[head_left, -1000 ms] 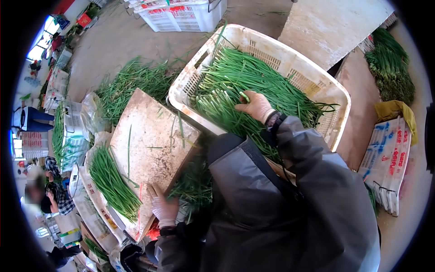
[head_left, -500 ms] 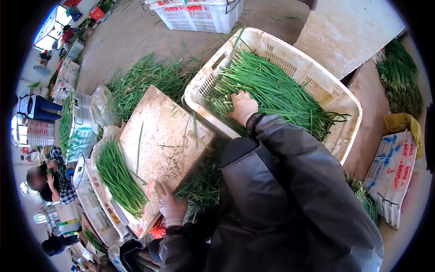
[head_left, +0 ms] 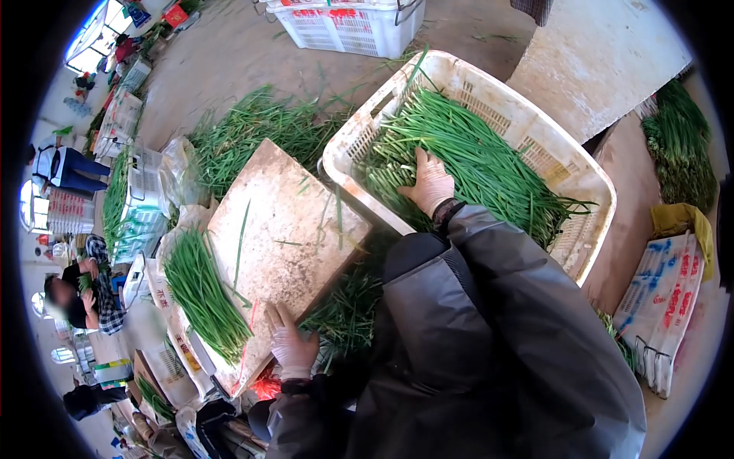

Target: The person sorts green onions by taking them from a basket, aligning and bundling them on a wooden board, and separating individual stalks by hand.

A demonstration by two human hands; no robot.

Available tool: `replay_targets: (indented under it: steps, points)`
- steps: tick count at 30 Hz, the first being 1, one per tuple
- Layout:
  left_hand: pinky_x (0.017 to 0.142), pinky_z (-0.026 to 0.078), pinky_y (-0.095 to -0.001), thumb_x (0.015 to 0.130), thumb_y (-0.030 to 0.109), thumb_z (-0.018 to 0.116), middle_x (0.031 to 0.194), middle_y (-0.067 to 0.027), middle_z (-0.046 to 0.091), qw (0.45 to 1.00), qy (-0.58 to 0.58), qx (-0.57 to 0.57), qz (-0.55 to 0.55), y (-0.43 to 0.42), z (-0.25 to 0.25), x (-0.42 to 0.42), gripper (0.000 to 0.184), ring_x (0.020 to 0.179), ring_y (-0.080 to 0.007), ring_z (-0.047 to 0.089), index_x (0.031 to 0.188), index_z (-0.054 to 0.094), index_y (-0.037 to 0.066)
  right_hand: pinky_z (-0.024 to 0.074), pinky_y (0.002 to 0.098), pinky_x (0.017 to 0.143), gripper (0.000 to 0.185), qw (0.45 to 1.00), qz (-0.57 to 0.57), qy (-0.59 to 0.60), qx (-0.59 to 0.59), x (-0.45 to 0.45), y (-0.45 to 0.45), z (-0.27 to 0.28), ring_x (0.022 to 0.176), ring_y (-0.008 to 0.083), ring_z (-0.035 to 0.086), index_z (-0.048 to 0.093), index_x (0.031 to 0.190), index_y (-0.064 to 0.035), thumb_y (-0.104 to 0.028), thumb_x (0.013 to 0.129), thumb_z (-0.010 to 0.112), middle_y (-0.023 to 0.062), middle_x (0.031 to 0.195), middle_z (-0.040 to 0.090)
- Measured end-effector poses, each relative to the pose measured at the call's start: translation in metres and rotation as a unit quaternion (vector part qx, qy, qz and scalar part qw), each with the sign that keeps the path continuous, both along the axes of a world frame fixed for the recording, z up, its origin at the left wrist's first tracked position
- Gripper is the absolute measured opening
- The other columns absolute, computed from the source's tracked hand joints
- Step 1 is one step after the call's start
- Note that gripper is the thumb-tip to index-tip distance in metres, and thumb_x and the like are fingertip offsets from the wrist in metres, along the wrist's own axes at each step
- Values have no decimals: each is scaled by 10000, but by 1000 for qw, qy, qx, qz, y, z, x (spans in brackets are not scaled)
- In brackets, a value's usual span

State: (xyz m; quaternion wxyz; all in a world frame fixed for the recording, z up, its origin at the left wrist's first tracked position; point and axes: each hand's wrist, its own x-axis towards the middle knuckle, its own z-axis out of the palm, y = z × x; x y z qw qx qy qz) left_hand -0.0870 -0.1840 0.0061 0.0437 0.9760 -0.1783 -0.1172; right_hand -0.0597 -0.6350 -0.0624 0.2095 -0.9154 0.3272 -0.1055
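My right hand point(head_left: 431, 182), in a thin pale glove, rests on the garlic chives point(head_left: 489, 157) near their pale stem ends. Its thumb and fingers are apart. Those chives lie lengthwise in a white plastic crate point(head_left: 569, 145) with slotted, dirt-stained walls. My left hand point(head_left: 292, 344), also gloved, has its fingers spread at the lower right edge of a stained board point(head_left: 283, 222) and holds nothing. A smaller bundle of chives point(head_left: 202, 298) lies along the board's left side. A few loose leaves are scattered on the board.
Loose green leaves point(head_left: 260, 134) are heaped on the floor beyond the board, and more trimmings point(head_left: 344, 310) lie below it. A white crate point(head_left: 352, 27) stands at the back. Chive bundles point(head_left: 677, 145) lie far right, near a printed white crate point(head_left: 661, 294). A person point(head_left: 88, 291) sits at left.
My right hand has shifted slightly on the crate's chives, its thumb now farther from the fingers. My left hand stays at the board's edge. The whole view has moved slightly.
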Motion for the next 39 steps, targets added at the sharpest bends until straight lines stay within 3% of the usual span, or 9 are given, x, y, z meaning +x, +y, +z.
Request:
replay_targets:
  steps: [8,13,15,19,23,27,28,33,39]
  points:
    - [1210,344,-512,695,243,840,1632,-335,264,999,-27,-5,-28,-2,-4,2,1102,1517,-490,276,1581,260,-63,560,442,879,616,986,129,21,-99,9,2,-3,1105,322,631,641,1162,-97,-382,676,892,146,1153,629]
    - [1217,347,-503,697,236,822,1610,-339,306,998,-49,11,-23,5,2,5,1075,1501,-495,308,1575,276,-60,543,470,881,843,983,142,3,-118,20,-7,-38,1061,331,660,607,1289,-59,-467,624,927,147,1119,677]
    - [1226,329,-510,696,264,840,1628,-331,271,1000,-7,-6,13,3,13,4,1107,1512,-490,288,1591,259,-31,562,488,854,754,991,105,25,-75,27,-9,-36,1016,363,687,618,1179,-103,-449,594,943,148,1063,710]
    - [1243,288,-509,707,317,855,1656,-315,216,1000,-19,12,0,9,7,3,1156,1539,-472,243,1612,213,-8,538,516,928,701,991,105,-18,79,27,-25,-44,1094,423,664,605,1254,-15,-313,671,855,214,1167,707]
    - [1240,294,-519,707,277,819,1642,-326,240,1000,-26,-1,3,14,2,3,1095,1527,-489,260,1596,248,-13,473,490,1045,698,987,104,-99,76,2,-54,-87,1190,473,594,612,1289,88,-234,698,799,292,1244,648]
    - [1239,295,-521,714,264,803,1642,-326,245,1000,-23,6,4,13,5,2,1063,1535,-483,251,1589,266,-13,448,443,1065,710,960,122,-189,164,-28,-59,-81,1204,399,600,566,1346,124,-188,757,811,271,1295,634]
    - [1239,296,-520,715,263,802,1642,-326,244,1000,-21,5,4,13,8,2,1059,1537,-482,250,1588,270,-12,457,405,1053,735,931,119,-139,316,-33,-54,-57,1205,321,606,550,1361,137,-190,766,833,241,1322,631]
    - [1245,290,-500,701,251,825,1644,-326,242,1000,-14,-2,0,16,11,0,1078,1540,-476,249,1580,269,-34,538,354,953,952,900,173,-115,382,-30,-47,-48,1092,235,650,406,1489,124,-86,690,878,182,1275,666]
    - [1257,265,-488,720,268,830,1655,-331,204,1000,-11,3,5,19,3,0,1089,1551,-475,213,1586,248,-44,556,386,854,531,903,250,-54,345,-8,-45,-14,971,250,709,669,1221,56,-152,744,771,159,1054,755]
